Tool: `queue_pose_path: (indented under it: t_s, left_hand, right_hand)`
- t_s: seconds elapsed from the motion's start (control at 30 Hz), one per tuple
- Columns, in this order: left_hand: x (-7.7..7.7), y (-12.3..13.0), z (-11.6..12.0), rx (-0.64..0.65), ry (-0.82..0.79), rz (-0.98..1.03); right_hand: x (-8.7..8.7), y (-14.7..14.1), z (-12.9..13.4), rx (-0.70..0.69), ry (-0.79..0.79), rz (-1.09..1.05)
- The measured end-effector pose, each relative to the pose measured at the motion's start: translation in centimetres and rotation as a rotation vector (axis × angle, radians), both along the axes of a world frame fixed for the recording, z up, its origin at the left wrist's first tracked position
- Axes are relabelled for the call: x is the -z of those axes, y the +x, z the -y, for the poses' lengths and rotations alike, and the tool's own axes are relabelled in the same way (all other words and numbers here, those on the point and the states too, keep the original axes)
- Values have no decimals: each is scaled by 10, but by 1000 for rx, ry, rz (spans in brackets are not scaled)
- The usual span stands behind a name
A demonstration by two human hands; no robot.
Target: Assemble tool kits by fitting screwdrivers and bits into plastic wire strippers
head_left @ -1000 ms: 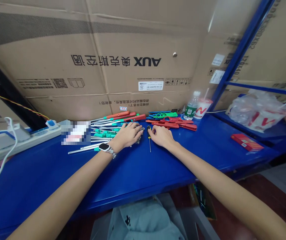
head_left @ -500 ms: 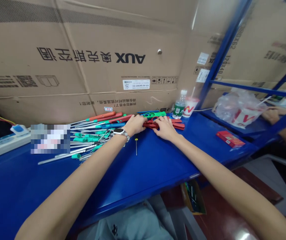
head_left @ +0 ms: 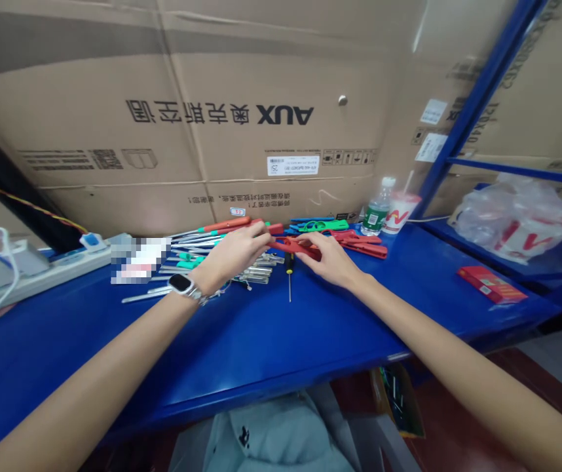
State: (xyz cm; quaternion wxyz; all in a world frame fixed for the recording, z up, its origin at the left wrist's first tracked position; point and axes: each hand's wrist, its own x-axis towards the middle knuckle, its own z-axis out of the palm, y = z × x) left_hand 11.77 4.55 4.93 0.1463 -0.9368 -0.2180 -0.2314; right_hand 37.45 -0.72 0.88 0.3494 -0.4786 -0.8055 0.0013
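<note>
Between my two hands is a red plastic piece. My left hand, with a watch on its wrist, closes its fingers on the piece's left end. My right hand has its fingers around the right end. Just below, a small yellow-and-black screwdriver points toward me on the table. More red pieces and a green one lie behind and right of my right hand. Red-handled metal rods and thin rods with green parts are heaped around my left hand.
A water bottle and a paper cup stand at the back right. Farther right are a red box and a bagged cup. At left sits a power strip with cables. Cardboard walls the back.
The view has swung left, so the scene sits farther right. My left hand has shifted left over the rods, and the red piece now shows between both hands. More of the screwdriver is visible.
</note>
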Motion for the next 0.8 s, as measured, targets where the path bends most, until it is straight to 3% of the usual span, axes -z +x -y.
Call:
queue_pose_path:
  t_s: [0.17,0.33,0.57,0.8]
  left_hand:
    - [20,-81,27,101,-106,205]
    - [34,-133,52,90,-267,321]
    - [43,-143,67,-49,-563,220]
    - [42,-137,68,-70,-609,209]
  right_hand:
    - [-9,-58,9,-190,-34,61]
    - [-8,-103,18,-355,-94,90]
    - [8,-116,29,-390,-177,63]
    - [12,-121,28,-407,-222,-136]
